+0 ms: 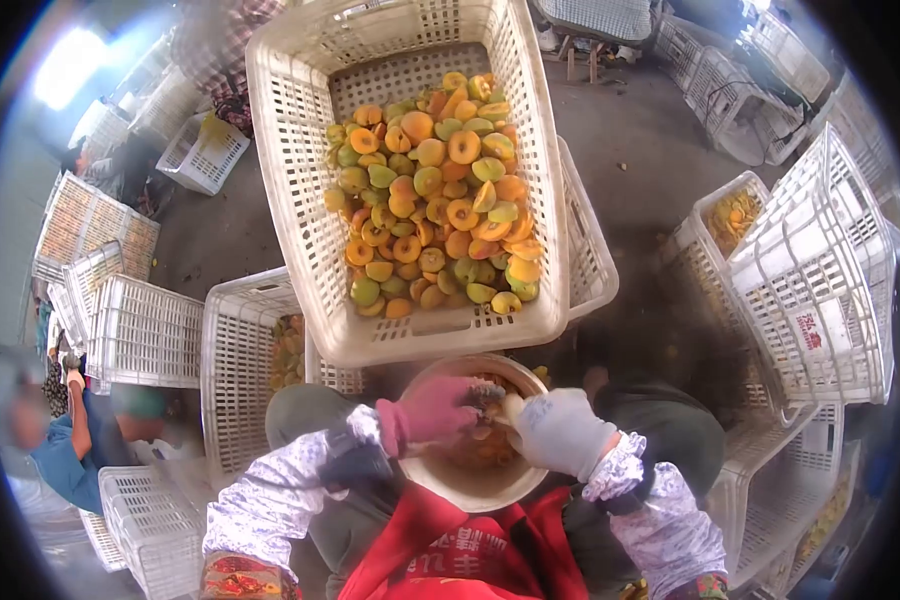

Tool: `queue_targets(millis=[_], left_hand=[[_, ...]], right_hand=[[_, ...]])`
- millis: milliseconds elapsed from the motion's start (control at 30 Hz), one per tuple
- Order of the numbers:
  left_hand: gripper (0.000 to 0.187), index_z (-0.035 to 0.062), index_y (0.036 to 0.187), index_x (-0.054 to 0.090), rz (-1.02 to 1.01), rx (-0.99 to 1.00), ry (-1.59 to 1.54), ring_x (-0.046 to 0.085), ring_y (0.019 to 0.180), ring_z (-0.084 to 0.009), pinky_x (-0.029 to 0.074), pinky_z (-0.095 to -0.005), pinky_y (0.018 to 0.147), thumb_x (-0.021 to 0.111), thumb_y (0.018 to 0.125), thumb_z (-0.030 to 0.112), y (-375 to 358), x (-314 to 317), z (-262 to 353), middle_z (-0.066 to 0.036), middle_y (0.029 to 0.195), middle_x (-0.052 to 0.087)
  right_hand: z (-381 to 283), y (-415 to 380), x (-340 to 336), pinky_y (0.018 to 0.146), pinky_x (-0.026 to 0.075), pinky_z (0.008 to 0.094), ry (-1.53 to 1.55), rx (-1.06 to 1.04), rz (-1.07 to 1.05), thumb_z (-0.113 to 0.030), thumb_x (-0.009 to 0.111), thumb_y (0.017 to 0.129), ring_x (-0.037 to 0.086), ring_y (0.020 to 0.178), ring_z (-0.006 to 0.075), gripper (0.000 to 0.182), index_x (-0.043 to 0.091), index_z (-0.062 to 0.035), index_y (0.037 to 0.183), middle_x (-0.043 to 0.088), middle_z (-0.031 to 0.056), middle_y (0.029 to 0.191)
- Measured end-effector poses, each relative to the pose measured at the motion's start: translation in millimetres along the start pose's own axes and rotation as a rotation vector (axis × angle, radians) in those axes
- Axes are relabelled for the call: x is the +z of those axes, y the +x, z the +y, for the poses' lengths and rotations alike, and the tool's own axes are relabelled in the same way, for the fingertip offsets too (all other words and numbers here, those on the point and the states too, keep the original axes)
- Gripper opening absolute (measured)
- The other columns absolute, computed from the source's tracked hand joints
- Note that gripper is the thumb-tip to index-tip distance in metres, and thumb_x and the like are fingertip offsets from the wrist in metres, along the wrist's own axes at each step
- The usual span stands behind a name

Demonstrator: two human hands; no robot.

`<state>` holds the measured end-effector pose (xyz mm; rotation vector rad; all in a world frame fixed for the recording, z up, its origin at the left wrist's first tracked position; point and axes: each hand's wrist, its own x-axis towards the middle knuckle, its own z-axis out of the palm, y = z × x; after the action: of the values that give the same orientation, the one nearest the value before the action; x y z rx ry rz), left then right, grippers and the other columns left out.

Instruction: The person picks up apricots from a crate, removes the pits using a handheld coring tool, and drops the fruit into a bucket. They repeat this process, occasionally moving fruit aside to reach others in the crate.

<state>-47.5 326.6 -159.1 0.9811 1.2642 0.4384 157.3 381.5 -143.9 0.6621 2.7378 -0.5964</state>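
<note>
Both of my hands are over a round white bucket (475, 492) between my knees. My left hand (430, 412), in a pink glove, has its fingers closed near the bucket's middle, at something dark and small. My right hand (560, 430), in a pale grey glove, is closed beside it, with a light-coloured piece at its fingertips that I cannot make out. Inside the bucket lie orange-brown bits, partly hidden by my hands. Just beyond it, a large white crate (440, 345) holds many halved orange and green fruits (430, 200).
Stacked white crates (815, 310) stand at the right, one crate (735, 215) with orange pieces. More crates (145, 330) stand at the left, near a person in blue (70, 450). A crate (255, 370) with fruit is by my left knee.
</note>
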Motion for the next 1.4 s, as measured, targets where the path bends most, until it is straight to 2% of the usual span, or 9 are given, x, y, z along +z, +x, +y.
queue_targets(millis=[200,333,500,833,1000,1133,1200,1233,1400], left_hand=[[0.041,0.0012,0.129,0.055,-0.074,0.298,0.605,0.062,0.099,-0.0185,0.050,-0.0316,0.088,0.056,0.089,0.011,3.7,-30.4,39.3,-0.011,0.110,0.066],[0.037,0.0038,0.121,0.060,0.385,0.300,0.389,0.060,0.108,-0.0194,0.049,-0.0328,0.090,0.063,0.087,0.016,42.6,-65.5,86.6,-0.012,0.111,0.066],[0.037,0.0022,0.118,0.061,1.104,0.462,0.988,0.062,0.102,-0.0173,0.048,-0.0287,0.091,0.069,0.085,0.016,159.6,-97.4,93.0,-0.012,0.109,0.066],[0.044,-0.0002,0.136,0.043,0.071,0.630,-0.969,0.056,0.114,-0.0260,0.048,-0.0380,0.099,0.055,0.095,0.011,42.2,-63.3,58.8,-0.015,0.127,0.055],[0.038,0.0039,0.128,0.051,0.178,0.727,-0.990,0.057,0.110,-0.0260,0.048,-0.0404,0.096,0.060,0.092,0.010,17.9,-22.7,42.4,-0.013,0.120,0.060],[0.046,0.0008,0.133,0.043,0.615,0.780,-0.100,0.058,0.114,-0.0225,0.047,-0.0332,0.098,0.058,0.089,0.001,15.7,-25.7,22.2,-0.016,0.127,0.057],[0.033,0.0028,0.129,0.049,0.586,0.906,-0.169,0.056,0.115,-0.0206,0.046,-0.0345,0.099,0.042,0.100,0.018,18.0,-24.6,20.8,-0.012,0.121,0.060],[0.032,0.0027,0.125,0.051,0.337,0.684,-0.990,0.060,0.106,-0.0223,0.048,-0.0370,0.096,0.040,0.101,0.021,33.8,-39.5,1.9,-0.013,0.114,0.063],[0.041,-0.0025,0.132,0.040,0.147,0.892,-1.145,0.056,0.119,-0.0311,0.047,-0.0386,0.101,0.050,0.092,0.000,21.2,-42.7,12.5,-0.021,0.127,0.055]], right_hand=[[3.8,-4.3,7.3,0.052,0.049,0.0426,-0.053,0.025,0.092,-0.020,0.057,0.084,0.068,0.064,0.0273,0.017,0.057,-0.0073,0.095,0.067,0.0076,0.072],[-3.7,-8.0,-1.6,0.046,0.045,0.0408,-0.116,0.033,0.189,-0.019,0.056,0.083,0.066,0.058,0.0228,0.011,0.058,-0.0098,0.090,0.063,0.0032,0.066],[-0.4,-2.5,-19.2,0.045,0.043,0.0397,-0.022,0.103,0.237,-0.018,0.056,0.083,0.065,0.054,0.0222,0.010,0.058,-0.0109,0.090,0.063,0.0029,0.064],[20.1,12.0,-49.6,0.049,0.049,0.0389,0.267,0.211,0.863,-0.022,0.063,0.087,0.062,0.054,0.0302,0.021,0.054,-0.0044,0.095,0.060,0.0122,0.059],[-3.6,39.7,-26.7,0.052,0.050,0.0410,0.355,0.147,0.878,-0.023,0.063,0.088,0.064,0.057,0.0330,0.026,0.054,-0.0037,0.102,0.061,0.0135,0.061],[-17.0,47.4,-22.7,0.056,0.051,0.0424,0.281,0.146,0.784,-0.020,0.059,0.088,0.066,0.062,0.0320,0.037,0.052,-0.0016,0.120,0.064,0.0130,0.069],[-20.5,56.0,-13.7,0.059,0.053,0.0392,0.150,0.132,0.780,-0.014,0.065,0.084,0.066,0.067,0.0332,0.041,0.052,-0.0013,0.120,0.067,0.0133,0.078],[-20.9,57.0,-13.8,0.057,0.052,0.0392,0.115,0.125,0.759,-0.014,0.065,0.084,0.066,0.066,0.0329,0.042,0.051,0.0002,0.121,0.066,0.0140,0.077],[-25.9,64.2,-25.3,0.055,0.051,0.0404,0.137,0.143,0.730,-0.010,0.063,0.082,0.065,0.065,0.0329,0.042,0.052,0.0030,0.120,0.065,0.0155,0.077]])
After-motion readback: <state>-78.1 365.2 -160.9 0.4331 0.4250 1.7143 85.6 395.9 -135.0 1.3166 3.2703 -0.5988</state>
